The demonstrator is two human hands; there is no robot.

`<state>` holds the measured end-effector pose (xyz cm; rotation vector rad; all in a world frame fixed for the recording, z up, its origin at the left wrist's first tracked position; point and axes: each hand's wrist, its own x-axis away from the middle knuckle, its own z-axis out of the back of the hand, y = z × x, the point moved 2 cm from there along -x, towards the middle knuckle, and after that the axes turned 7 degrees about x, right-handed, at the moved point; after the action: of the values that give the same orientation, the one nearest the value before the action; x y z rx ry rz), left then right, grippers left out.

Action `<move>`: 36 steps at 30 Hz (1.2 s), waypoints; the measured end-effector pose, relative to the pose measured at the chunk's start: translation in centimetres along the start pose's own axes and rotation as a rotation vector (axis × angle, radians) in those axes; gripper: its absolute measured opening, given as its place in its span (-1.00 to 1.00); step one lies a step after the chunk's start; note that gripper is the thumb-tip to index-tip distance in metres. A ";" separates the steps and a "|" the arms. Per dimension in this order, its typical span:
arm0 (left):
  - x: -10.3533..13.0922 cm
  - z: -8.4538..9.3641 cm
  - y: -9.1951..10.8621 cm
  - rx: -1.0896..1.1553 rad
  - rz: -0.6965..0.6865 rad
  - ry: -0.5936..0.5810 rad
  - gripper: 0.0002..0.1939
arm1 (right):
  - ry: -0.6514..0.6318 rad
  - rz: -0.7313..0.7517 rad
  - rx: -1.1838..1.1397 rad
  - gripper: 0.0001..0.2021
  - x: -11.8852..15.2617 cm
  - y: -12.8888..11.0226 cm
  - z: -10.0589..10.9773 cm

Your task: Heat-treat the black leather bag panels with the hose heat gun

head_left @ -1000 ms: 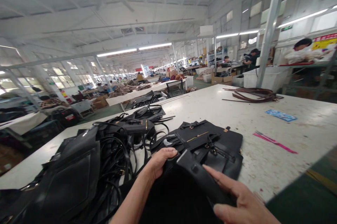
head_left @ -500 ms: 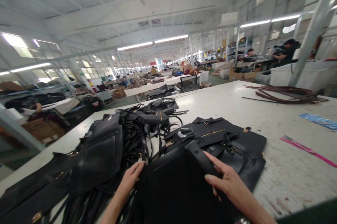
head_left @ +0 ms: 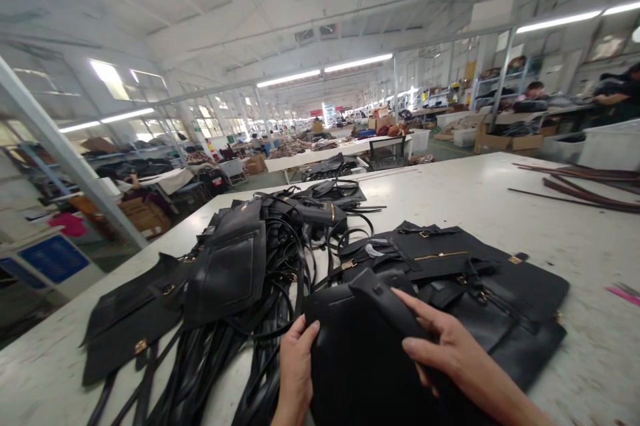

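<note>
A black leather bag (head_left: 360, 359) stands upright in front of me, its lower part cut off by the frame's bottom edge. My left hand (head_left: 296, 363) pinches its left edge between thumb and fingers. On the other side, my right hand (head_left: 453, 353) is wrapped round a wide folded black strip (head_left: 387, 303) at the bag's top right, thumb towards me. Just beyond the right hand lie black bags (head_left: 515, 286) with gold zips and buckles. To the left is a heap of black bags (head_left: 227, 273) with long thin straps (head_left: 193, 369) trailing towards me.
Everything lies on a large white table (head_left: 445, 193). Brown strips (head_left: 590, 193) lie at its far right, with a pink tool (head_left: 625, 294) at the right edge. Metal posts (head_left: 83, 159) frame the table. Cardboard boxes (head_left: 510, 141) and a person (head_left: 534, 94) are farther back.
My view has turned left, so the table's contents sit farther right. Both hands keep their hold on the bag; my left hand appears more upright along its edge.
</note>
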<state>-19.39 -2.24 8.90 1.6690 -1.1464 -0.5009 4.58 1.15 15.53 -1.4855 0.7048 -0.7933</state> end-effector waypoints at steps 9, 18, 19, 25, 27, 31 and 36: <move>2.2 -1.6 1.0 -0.190 -0.151 -0.161 -0.71 | -0.097 0.097 0.232 -0.35 -0.5 -1.1 -5.3; -0.2 0.4 0.6 -0.415 -0.224 0.119 -0.53 | 0.180 0.020 0.036 -0.37 1.2 1.9 1.4; -0.4 -0.3 1.5 -0.577 -0.358 0.158 -0.51 | 0.188 -0.001 0.027 -0.36 1.5 2.5 2.5; -3.2 -10.9 3.1 -1.037 -0.474 -0.294 -0.66 | 0.199 -0.062 -0.057 -0.29 2.3 4.6 5.7; -4.8 -13.8 1.9 -1.022 -0.314 -0.438 -0.87 | 0.151 -0.056 -0.072 -0.27 2.2 4.5 5.7; -6.8 -15.7 -0.4 -0.899 -0.094 -0.538 -0.78 | 0.075 -0.012 -0.099 -0.27 1.5 4.0 5.6; -6.2 -14.7 -1.0 -0.683 0.087 -0.556 -0.75 | 0.197 0.001 -0.139 -0.27 0.2 3.0 6.5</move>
<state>-10.52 10.52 12.78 0.8997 -1.2354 -1.1981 10.06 4.56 12.44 -1.5446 0.9244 -0.9138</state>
